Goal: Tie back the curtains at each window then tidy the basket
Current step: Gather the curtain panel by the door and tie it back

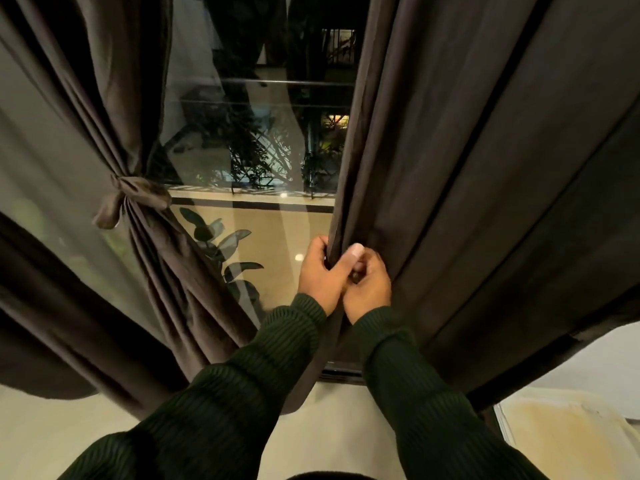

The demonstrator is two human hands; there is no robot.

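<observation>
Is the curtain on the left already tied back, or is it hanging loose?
Tied back. The left curtain is gathered into a bunch by a knotted tie, and the window glass beside it is uncovered.

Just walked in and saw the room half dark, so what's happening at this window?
A person is tying back the curtains. The left curtain is already gathered and knotted with a tie. Both hands, left hand and right hand, grip the inner edge of the right curtain, which hangs loose.

Matt dark cloth curtains, glossy window glass, ribbed knit sleeves
</observation>
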